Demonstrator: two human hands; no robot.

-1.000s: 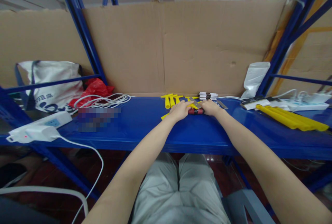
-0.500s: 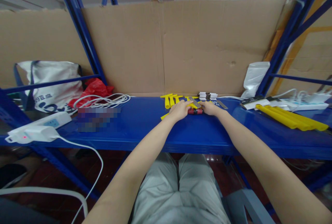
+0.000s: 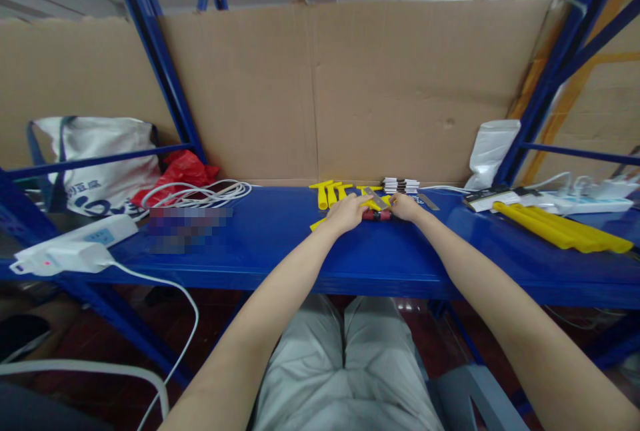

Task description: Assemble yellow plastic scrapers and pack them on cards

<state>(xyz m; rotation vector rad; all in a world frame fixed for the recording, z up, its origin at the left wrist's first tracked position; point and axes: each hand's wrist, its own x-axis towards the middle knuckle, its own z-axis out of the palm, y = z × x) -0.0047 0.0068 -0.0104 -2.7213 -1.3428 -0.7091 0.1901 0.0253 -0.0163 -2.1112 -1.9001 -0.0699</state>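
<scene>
Both my hands rest close together on the blue shelf (image 3: 280, 244). My left hand (image 3: 347, 212) is closed on a yellow T-shaped tool (image 3: 375, 203) with a metal blade, of which only a part shows. My right hand (image 3: 406, 207) is closed and pinches the right end of a small dark red piece (image 3: 376, 215) lying between the two hands. Behind the hands lie more yellow T-shaped tools (image 3: 330, 191) and a small stack of black and white flat parts (image 3: 401, 184).
A cardboard sheet (image 3: 350, 84) backs the shelf. At the left are a coiled white cable (image 3: 205, 192), a red bag (image 3: 181, 170), a white tote bag (image 3: 100, 158) and a white power strip (image 3: 65, 254). At the right lie long yellow bars (image 3: 560, 228), another power strip (image 3: 590, 203) and a white pouch (image 3: 493, 144).
Almost nothing has moved. My right hand has shifted very slightly at the red piece, and both hands stay closed at the same spot.
</scene>
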